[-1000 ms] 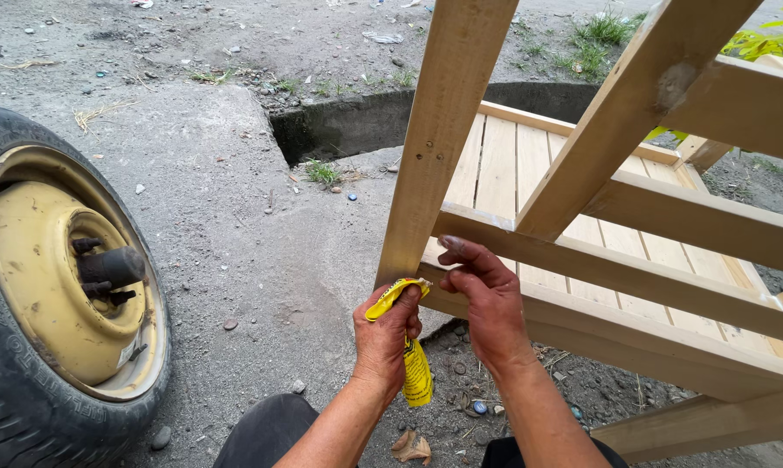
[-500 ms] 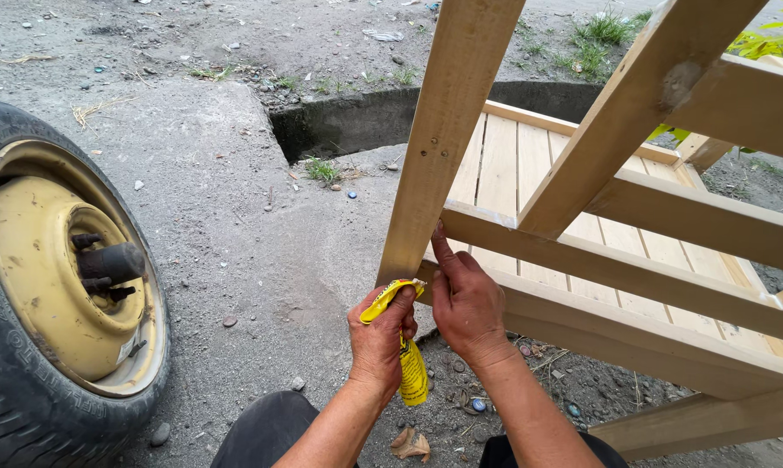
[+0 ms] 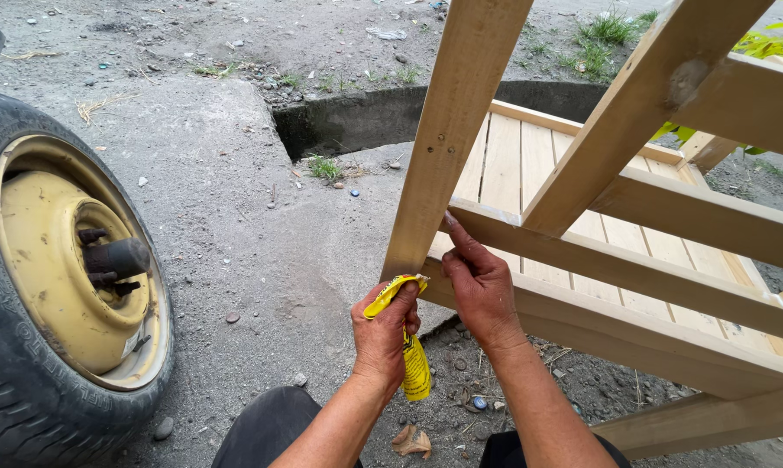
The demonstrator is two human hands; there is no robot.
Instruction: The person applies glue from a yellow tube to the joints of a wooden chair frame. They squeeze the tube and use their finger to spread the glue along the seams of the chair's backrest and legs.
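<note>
Yellow glue tube (image 3: 409, 347) sits low centre, gripped in the left hand (image 3: 381, 336), fingers wrapped tight around it, crumpled top end just beside the foot of the slanted wooden post (image 3: 448, 147). Right hand (image 3: 480, 286) rests on the wooden rail (image 3: 634, 269) where it meets the post; fingers narrow, fingertips pressed into the joint, holding nothing. Both forearms rise from the near edge, wrists bent slightly inward. Wooden frame (image 3: 669, 173) fills the right side. Open concrete ground (image 3: 236, 217) lies left of the post, bounded far left by a tyre with yellow wheel rim (image 3: 62, 277). Gravel (image 3: 461, 390) under the hands.
</note>
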